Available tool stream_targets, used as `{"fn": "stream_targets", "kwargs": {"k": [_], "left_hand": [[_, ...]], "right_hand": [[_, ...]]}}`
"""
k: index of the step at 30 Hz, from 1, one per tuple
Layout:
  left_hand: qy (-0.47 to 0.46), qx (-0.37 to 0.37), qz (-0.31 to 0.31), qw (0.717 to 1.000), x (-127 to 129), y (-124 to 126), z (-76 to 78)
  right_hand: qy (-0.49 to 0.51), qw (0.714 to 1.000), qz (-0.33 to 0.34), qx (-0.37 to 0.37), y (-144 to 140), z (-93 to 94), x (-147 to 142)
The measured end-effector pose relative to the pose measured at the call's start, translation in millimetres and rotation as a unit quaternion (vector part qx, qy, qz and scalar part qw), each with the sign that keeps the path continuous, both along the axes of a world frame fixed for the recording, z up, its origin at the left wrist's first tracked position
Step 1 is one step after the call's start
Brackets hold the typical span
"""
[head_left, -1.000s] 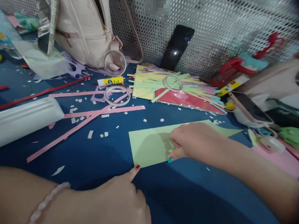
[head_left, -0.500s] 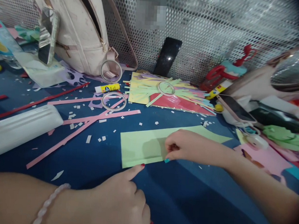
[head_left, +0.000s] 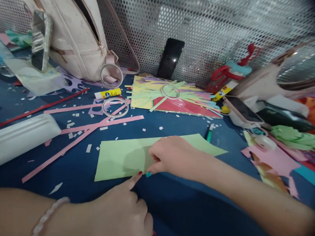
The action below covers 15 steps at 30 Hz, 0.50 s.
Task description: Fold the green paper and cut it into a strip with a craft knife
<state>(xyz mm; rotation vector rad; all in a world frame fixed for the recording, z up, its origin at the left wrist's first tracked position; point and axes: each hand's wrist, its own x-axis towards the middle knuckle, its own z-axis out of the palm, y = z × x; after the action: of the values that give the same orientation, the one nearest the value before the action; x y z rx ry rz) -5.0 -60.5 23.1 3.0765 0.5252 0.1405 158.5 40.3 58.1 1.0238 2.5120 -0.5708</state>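
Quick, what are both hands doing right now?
Left hand: curled, forefinger on the green paper edge.
Right hand: fingers pinching the green paper's near edge.

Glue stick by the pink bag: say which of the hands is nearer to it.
Right. The right hand rests on the green paper, below-right of the glue stick; the left hand is lower, at the paper's near edge.

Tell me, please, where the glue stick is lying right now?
The glue stick lies left of centre on the blue table, between the pink bag and a tape ring.
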Motion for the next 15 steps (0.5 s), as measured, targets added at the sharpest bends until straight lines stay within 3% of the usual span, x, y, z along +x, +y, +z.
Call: {"fn": "stream_targets", "kwargs": {"k": [3, 7, 15], "left_hand": [[0.015, -0.002, -0.005, 1.000, 1, 1, -2.6], [0.004, -0.010, 0.032, 0.999, 2, -2, -11.5], [0.018, 0.018, 0.026, 0.999, 3, -8, -17.4]], "right_hand": [[0.019, 1.000, 0.004, 0.021, -1, -0.4, 5], [-0.037, 0.999, -0.008, 0.021, 1, 0.7, 16], [-0.100, 0.994, -0.030, 0.045, 10, -0.9, 46]]}}
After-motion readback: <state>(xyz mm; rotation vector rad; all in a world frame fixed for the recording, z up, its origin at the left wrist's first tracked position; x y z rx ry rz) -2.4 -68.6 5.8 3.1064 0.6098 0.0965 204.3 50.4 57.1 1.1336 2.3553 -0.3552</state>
